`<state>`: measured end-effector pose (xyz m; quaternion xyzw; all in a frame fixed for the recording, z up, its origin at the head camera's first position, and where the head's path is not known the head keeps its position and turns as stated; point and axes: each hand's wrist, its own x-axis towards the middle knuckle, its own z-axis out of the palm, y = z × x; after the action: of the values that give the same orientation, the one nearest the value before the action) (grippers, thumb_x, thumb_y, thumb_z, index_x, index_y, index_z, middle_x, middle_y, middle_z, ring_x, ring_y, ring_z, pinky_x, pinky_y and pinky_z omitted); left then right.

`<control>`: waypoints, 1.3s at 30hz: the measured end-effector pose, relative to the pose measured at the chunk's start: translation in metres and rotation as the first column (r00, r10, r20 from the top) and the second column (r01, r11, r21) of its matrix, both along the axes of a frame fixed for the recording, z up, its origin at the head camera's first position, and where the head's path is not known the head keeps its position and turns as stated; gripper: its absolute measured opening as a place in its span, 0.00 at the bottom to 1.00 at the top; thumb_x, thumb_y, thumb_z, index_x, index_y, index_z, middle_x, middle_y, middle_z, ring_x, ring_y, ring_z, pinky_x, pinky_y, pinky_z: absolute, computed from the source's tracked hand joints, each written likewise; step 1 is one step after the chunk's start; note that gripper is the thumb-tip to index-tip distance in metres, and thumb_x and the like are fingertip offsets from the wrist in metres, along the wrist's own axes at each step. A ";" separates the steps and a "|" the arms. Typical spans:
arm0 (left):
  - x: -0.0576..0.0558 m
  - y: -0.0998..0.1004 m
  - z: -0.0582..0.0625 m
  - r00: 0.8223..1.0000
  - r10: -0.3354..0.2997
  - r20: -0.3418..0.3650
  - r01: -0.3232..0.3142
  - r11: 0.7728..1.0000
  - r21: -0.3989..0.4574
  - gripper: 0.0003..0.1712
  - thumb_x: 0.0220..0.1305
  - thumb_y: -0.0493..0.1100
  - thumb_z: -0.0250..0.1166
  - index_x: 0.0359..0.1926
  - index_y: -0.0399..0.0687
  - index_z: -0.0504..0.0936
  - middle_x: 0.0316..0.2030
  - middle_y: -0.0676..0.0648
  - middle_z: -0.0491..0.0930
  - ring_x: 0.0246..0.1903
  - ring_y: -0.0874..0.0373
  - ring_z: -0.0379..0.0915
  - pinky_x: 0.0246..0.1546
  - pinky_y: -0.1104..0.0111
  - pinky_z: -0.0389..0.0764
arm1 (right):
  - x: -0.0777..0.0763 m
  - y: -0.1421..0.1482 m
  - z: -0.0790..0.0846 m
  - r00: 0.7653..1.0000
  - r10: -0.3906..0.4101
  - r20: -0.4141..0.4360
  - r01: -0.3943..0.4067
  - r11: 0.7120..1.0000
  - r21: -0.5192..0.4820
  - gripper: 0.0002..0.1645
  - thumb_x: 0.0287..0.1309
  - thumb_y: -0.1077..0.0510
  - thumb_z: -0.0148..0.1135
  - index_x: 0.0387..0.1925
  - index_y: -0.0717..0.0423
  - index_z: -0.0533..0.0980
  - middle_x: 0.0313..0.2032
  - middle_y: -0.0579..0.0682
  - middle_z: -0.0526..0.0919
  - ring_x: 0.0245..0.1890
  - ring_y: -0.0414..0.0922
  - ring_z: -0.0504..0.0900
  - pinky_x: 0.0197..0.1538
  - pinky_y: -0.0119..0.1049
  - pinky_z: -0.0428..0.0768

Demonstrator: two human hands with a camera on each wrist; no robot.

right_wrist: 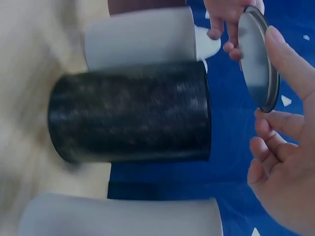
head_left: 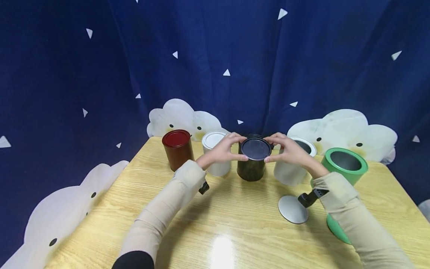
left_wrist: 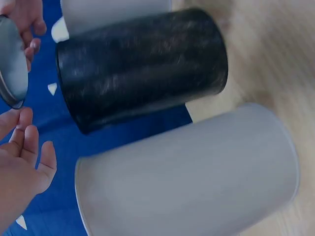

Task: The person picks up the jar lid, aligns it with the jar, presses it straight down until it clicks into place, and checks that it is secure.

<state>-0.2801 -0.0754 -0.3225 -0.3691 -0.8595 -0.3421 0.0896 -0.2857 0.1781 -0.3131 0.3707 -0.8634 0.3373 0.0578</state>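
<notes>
Between both hands a round black lid (head_left: 256, 148) is held by its edge. My left hand (head_left: 223, 150) pinches its left side, thumb in front and fingers behind. On the opposite side my right hand (head_left: 289, 150) grips the rim the same way. Below stands the black can (head_left: 251, 172), upright on the table. In the right wrist view a gap shows between the lid (right_wrist: 253, 61) and the can's top edge (right_wrist: 130, 115). The lid's pale underside faces the can. Whether the can holds anything is hidden.
Left of the black can stand a white can (head_left: 219, 169) and a dark red can (head_left: 181, 155), both lidded. To its right are an open white can (head_left: 289, 172) and an open green can (head_left: 346, 164). A silver lid (head_left: 292, 210) and a green lid (head_left: 337, 228) lie nearer.
</notes>
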 end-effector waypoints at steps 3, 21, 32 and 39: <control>-0.012 0.000 0.004 1.000 0.016 0.007 -0.016 0.999 -0.036 0.36 0.46 0.45 0.73 0.55 0.34 0.73 0.45 0.44 0.72 0.47 0.52 0.62 0.50 0.68 0.61 | -0.014 0.000 0.003 1.000 -0.002 0.015 0.001 1.000 0.022 0.38 0.38 0.57 0.74 0.52 0.68 0.72 0.42 0.57 0.72 0.40 0.52 0.68 0.33 0.35 0.67; -0.052 0.005 0.005 0.985 0.137 0.101 -0.104 0.953 -0.283 0.35 0.51 0.53 0.68 0.59 0.44 0.71 0.54 0.47 0.71 0.49 0.55 0.58 0.49 0.63 0.57 | -0.049 -0.003 0.000 0.996 -0.053 0.072 0.039 0.982 0.183 0.39 0.42 0.53 0.72 0.54 0.70 0.70 0.45 0.61 0.71 0.45 0.55 0.65 0.49 0.48 0.63; -0.057 0.007 0.006 0.973 0.175 0.151 -0.100 0.908 -0.408 0.38 0.51 0.57 0.66 0.61 0.48 0.69 0.57 0.48 0.66 0.53 0.54 0.56 0.51 0.58 0.54 | -0.058 -0.006 -0.001 0.997 -0.041 0.058 0.023 0.963 0.270 0.38 0.40 0.49 0.72 0.52 0.67 0.73 0.44 0.60 0.72 0.43 0.53 0.63 0.45 0.45 0.63; -0.057 0.007 0.006 0.958 0.198 0.208 -0.096 0.903 -0.419 0.38 0.52 0.59 0.66 0.62 0.50 0.68 0.59 0.50 0.64 0.54 0.55 0.54 0.52 0.59 0.52 | -0.056 -0.006 0.001 0.995 -0.045 0.093 0.014 0.950 0.311 0.39 0.44 0.49 0.70 0.54 0.68 0.70 0.47 0.61 0.70 0.46 0.55 0.62 0.49 0.49 0.62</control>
<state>-0.3375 -0.0682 -0.3164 -0.2681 -0.9415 -0.1919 -0.0699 -0.3412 0.1721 -0.3118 0.3449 -0.9129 0.2148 -0.0387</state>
